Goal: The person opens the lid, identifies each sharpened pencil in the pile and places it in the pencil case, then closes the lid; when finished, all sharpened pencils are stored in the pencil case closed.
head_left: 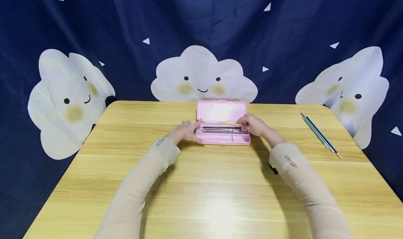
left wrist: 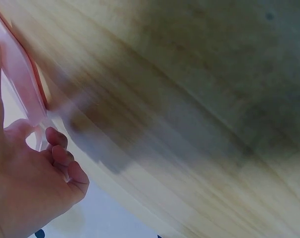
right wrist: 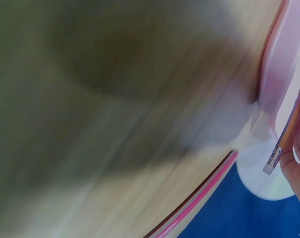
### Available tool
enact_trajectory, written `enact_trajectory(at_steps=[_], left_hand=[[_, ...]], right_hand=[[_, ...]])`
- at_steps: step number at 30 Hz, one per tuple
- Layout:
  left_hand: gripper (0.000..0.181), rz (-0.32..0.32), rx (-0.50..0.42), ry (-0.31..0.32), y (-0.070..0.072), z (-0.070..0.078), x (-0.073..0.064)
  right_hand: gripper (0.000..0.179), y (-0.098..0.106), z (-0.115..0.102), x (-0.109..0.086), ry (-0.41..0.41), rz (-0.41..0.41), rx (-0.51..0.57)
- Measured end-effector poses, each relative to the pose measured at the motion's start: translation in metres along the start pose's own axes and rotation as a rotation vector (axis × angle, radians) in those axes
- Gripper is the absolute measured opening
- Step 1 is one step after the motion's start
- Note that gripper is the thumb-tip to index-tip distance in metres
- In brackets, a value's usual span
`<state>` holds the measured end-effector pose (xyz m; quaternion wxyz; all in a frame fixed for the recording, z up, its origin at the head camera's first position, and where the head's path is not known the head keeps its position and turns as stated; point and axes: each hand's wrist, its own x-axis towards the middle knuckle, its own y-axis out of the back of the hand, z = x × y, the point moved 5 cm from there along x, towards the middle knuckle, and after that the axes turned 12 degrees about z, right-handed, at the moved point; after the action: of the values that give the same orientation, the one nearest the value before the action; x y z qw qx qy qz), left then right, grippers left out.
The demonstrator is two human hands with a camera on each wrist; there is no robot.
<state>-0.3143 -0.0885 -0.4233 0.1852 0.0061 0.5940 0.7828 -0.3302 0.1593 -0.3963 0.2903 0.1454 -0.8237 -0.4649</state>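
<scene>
A pink pencil case point(head_left: 217, 138) lies with its lid raised near the table's back edge, several pencils point(head_left: 220, 129) lying in its long compartment. At its left end, my left hand point(head_left: 188, 131) grips the case, thumb along the front corner and index finger near the hinge. In the left wrist view, the other fingers point(left wrist: 63, 157) are curled beside it. My right hand point(head_left: 253, 124) pinches an orange pencil point(head_left: 229, 123) over the case's right half. That pencil's eraser end point(right wrist: 273, 161) sticks out past the fingers in the right wrist view.
Teal and dark blue pencils point(head_left: 319, 134) lie side by side at the right of the wooden table point(head_left: 201, 190). Smaller compartments line the front of the case. A dark blue curtain point(head_left: 201, 18) with white clouds hangs behind the table.
</scene>
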Motion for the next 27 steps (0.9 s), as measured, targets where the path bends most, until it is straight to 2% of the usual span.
enact_trajectory(at_steps=[5,13,23,27], left_hand=[[0.106,0.002,0.002,0.001,-0.001,-0.001,0.000],[0.107,-0.001,0.000,0.006,-0.002,-0.001,0.001],[0.107,0.001,0.004,0.018,-0.001,0.000,0.002],[0.107,0.000,0.000,0.013,-0.002,0.000,0.002]], right_hand=[[0.019,-0.010,-0.010,0.014,0.004,-0.032,-0.037],[0.021,-0.026,-0.020,0.030,-0.006,-0.091,-0.033],[0.022,-0.035,-0.023,0.039,-0.005,-0.104,-0.069],[0.022,-0.037,-0.023,0.039,-0.051,-0.122,-0.079]])
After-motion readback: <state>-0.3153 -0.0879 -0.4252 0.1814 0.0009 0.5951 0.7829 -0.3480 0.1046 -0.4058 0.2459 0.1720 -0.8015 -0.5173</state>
